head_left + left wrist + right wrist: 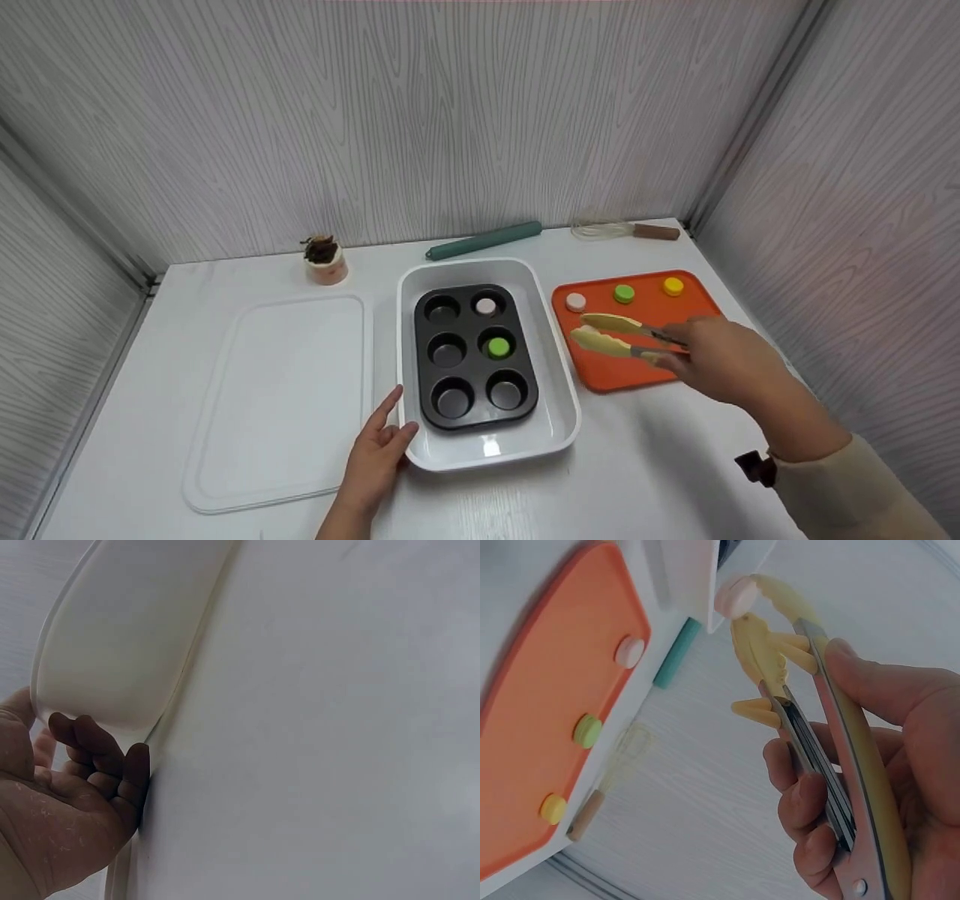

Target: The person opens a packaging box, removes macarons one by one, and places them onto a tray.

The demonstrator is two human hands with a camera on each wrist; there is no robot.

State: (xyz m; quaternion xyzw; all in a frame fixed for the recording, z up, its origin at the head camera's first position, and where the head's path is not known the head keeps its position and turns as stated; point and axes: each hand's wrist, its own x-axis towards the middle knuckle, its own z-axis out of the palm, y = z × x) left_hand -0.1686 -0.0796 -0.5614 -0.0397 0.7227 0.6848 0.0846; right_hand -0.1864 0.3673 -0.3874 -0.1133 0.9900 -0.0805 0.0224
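Observation:
My right hand (724,360) grips yellow-tipped tongs (609,343) over the orange tray (615,379). A pink macaron (736,597) sits between the tong tips in the right wrist view. On the tray lie another pink macaron (576,302), a green macaron (623,293) and a yellow macaron (673,286). My left hand (373,457) holds the near left rim of a white basin (566,420), thumb over the edge, fingers against the outer wall. Inside it stands a dark muffin pan (478,375), whose right-hand cups contain a pink macaron (486,307) and a green macaron (499,346).
Left of the basin a white lid-like panel (285,397) lies flat. Behind are a small potted plant (326,266), a teal rolling pin (484,241) and a whisk (630,230). Grey wood-grain walls (450,112) enclose the table at the back and sides.

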